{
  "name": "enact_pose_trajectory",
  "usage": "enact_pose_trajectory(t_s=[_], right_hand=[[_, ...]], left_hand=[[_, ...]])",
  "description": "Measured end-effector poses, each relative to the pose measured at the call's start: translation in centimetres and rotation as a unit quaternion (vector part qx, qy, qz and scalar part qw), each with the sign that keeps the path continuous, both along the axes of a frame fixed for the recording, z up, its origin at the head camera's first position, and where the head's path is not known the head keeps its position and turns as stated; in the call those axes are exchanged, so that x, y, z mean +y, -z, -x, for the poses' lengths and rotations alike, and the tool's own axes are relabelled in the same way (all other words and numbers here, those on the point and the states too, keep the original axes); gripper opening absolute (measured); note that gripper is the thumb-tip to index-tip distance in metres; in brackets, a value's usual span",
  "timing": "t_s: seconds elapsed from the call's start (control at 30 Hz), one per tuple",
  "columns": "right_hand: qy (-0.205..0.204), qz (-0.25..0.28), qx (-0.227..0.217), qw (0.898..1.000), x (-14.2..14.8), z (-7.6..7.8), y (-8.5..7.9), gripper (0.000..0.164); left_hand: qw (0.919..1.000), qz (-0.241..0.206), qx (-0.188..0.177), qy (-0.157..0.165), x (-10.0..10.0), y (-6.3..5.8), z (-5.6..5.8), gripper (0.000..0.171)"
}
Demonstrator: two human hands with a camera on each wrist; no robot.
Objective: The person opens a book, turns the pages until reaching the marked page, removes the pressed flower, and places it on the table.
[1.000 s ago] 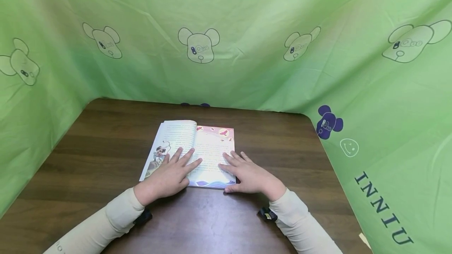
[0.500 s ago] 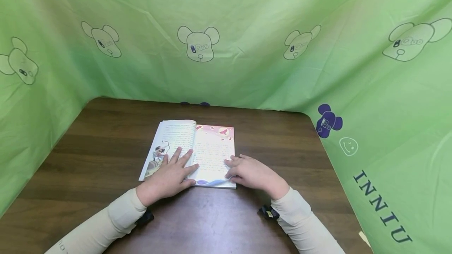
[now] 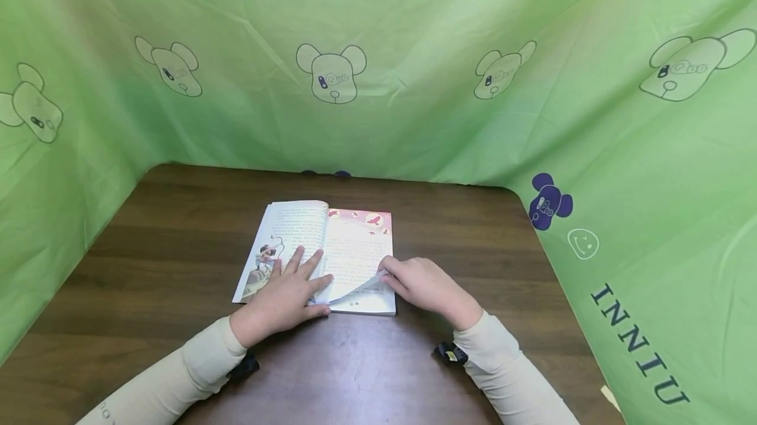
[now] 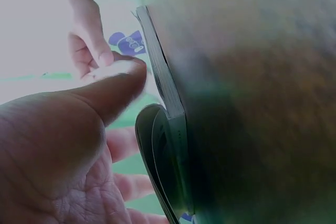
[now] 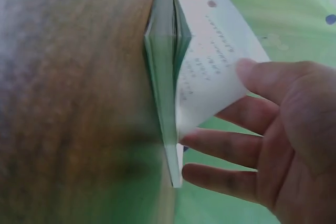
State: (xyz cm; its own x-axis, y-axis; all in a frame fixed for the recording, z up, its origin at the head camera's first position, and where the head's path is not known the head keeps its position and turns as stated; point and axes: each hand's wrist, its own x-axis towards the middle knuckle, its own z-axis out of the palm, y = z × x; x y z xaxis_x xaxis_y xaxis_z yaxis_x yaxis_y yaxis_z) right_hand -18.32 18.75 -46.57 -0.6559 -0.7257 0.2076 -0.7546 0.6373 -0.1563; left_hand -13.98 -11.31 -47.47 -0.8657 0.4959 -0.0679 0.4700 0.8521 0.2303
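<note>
An open book [image 3: 296, 221] lies on the table, with printed text, an archer drawing on its left page and a pink band with birds at the top of its right page. My left hand [image 3: 286, 297] rests spread across the left page and the fold, thumb at the lower edge. My right hand [image 3: 428, 287] pinches the lower outer corner of a right-hand page [image 5: 215, 72] between thumb and index finger. That page is lifted and bent upward, baring part of the printed sheet beneath. In the right wrist view, the other fingers [image 5: 223, 148] reach toward the book's edge.
The brown wooden table [image 3: 195, 228] extends around the book. Green cloth [image 3: 414, 136] printed with bear heads hangs along the back and both sides. Dark wrist-worn devices [image 3: 451, 354] sit at the cuffs of the light sleeves.
My right hand has gone from lying flat on the right page to pinching its lower corner and raising it. My left hand stays on the book, its thumb shifted slightly.
</note>
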Motion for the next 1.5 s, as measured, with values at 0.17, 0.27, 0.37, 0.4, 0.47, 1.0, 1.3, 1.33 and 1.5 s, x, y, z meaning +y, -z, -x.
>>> enact_pose_trajectory(t_s=[0.17, 0.27, 0.37, 0.4, 0.47, 1.0, 1.3, 1.33, 1.5], right_hand=[[0.019, 0.039, 0.051, 0.998, -0.3, 0.1, 0.0, 0.010], [0.033, 0.077, 0.077, 0.993, -0.3, 0.2, -0.3, 0.012], [0.049, 0.109, 0.098, 0.988, -0.2, 0.5, -0.6, 0.018], [0.054, 0.116, 0.102, 0.986, -0.2, 0.5, -0.6, 0.021], [0.062, 0.124, 0.105, 0.985, -0.1, 0.6, -0.7, 0.025], [0.058, 0.015, -0.021, 0.998, -0.4, 0.2, -0.1, 0.057], [0.019, -0.058, -0.093, 0.994, 0.0, 0.0, 0.7, 0.080], [0.017, -0.063, -0.098, 0.993, 0.0, -0.1, 0.8, 0.083], [0.012, -0.080, -0.127, 0.989, 0.1, -0.3, 0.9, 0.092]], left_hand=[[0.9999, -0.004, 0.004, -0.012, 0.1, 0.1, -0.1, 0.050], [0.9997, -0.010, 0.016, -0.015, 0.1, 0.2, -0.1, 0.052], [0.9993, -0.016, 0.030, -0.018, 0.1, 0.2, 0.0, 0.059], [0.9990, -0.020, 0.033, -0.020, 0.1, 0.2, 0.0, 0.063], [0.9984, -0.030, 0.040, -0.026, 0.1, 0.2, 0.1, 0.070], [0.9827, -0.123, 0.127, -0.053, -0.2, 0.2, 0.4, 0.116], [0.9811, -0.051, 0.180, -0.051, 0.0, 0.3, 0.3, 0.101], [0.9806, -0.046, 0.184, -0.049, 0.0, 0.3, 0.3, 0.100], [0.9802, -0.021, 0.196, -0.017, -0.2, 0.3, 0.2, 0.093]])
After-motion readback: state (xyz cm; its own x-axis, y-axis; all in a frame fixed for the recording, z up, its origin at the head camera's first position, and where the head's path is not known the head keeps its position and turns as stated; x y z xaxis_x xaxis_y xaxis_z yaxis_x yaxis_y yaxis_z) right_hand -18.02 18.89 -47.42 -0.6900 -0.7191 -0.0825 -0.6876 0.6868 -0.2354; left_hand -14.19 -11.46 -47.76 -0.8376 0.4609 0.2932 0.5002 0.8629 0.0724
